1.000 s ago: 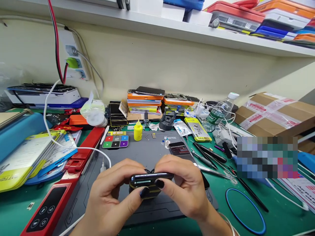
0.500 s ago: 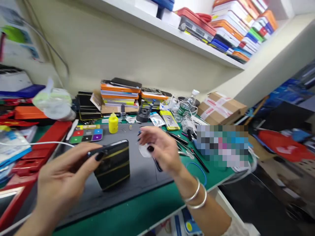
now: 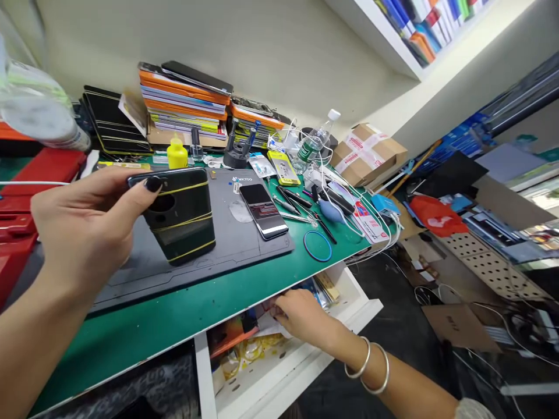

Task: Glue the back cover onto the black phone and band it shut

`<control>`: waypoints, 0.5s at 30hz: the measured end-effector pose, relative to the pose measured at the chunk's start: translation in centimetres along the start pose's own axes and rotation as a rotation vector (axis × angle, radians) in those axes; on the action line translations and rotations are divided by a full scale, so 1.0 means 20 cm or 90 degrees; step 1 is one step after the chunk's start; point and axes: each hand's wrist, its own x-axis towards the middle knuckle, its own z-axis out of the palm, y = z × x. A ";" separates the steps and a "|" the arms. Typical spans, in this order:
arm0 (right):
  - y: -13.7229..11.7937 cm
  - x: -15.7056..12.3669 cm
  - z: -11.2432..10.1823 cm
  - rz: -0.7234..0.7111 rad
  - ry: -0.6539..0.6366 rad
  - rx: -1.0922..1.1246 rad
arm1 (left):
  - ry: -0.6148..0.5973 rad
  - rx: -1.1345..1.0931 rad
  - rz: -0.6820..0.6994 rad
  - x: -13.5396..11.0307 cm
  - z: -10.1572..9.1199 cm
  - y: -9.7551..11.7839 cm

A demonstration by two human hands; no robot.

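Note:
My left hand (image 3: pixel 87 221) grips a dark smartphone (image 3: pixel 186 233) by its top left corner, thumb on the back. The phone stands upright with thin yellow bands wrapped around it, its camera side turned to me. My right hand (image 3: pixel 301 314) reaches into a pulled-out white drawer (image 3: pixel 279 372), fingers curled down among packets; whatever they touch is hidden. Coils of yellow bands (image 3: pixel 251 349) lie in the drawer beside that hand. A second phone (image 3: pixel 263 210) lies screen up on the grey mat (image 3: pixel 227 265).
Beyond the mat stand a yellow bottle (image 3: pixel 177 153), a dark tool holder (image 3: pixel 237 152) and stacked boxes (image 3: pixel 186 102). Tweezers, a blue ring (image 3: pixel 318 245) and an air blower (image 3: pixel 331 211) lie to the right. A water bottle (image 3: pixel 311 145) and cardboard box (image 3: pixel 369 154) stand behind.
My right hand has moved from above the mat down into the drawer, which now shows open. My left hand still holds the banded phone. The view has shifted right and down.

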 end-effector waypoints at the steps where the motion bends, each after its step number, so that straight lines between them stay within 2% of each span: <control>1: 0.01 0.02 0.01 0.019 0.007 -0.012 | 0.008 -0.003 0.003 0.00 0.00 0.00; 5: 0.03 0.04 0.01 0.031 0.013 -0.043 | 0.022 0.002 0.023 0.01 0.01 -0.02; 11: 0.02 -0.07 0.00 0.018 0.034 -0.033 | 0.013 -0.030 0.067 0.05 -0.01 -0.08; 15: 0.02 0.00 0.06 0.044 0.016 -0.018 | -0.030 -0.024 0.108 0.05 -0.02 -0.10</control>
